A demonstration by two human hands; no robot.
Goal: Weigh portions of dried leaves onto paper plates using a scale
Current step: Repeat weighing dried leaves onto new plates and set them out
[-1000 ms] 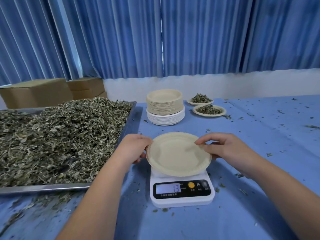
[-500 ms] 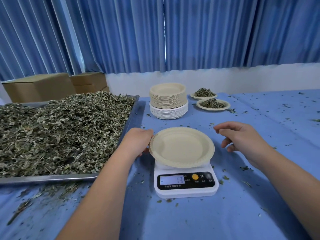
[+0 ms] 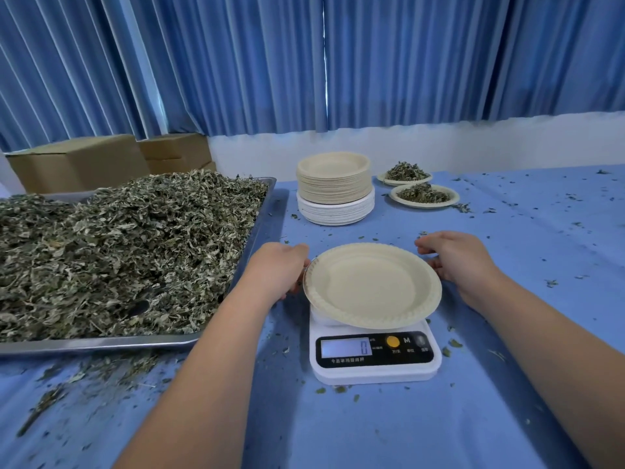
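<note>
Round beige paper plate (image 3: 370, 287) on white digital scale (image 3: 375, 372), mid-frame; L hand (image 3: 277, 270) at rim, fingers hidden; R hand (image 3: 458, 262) beside it, fingers loosely curled.

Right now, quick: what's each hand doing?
Left hand: grips the paper plate by its left rim.
Right hand: open, fingers loosely curled beside the right rim, holding nothing.

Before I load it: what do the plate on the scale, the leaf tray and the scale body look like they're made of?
Plate: likely moulded paper pulp, matte beige, with a crimped rim. Tray: metal, probably steel or aluminium; its rim is silvery and dully reflective. Scale: smooth white plastic body by the look, with a glossy black front panel.
</note>
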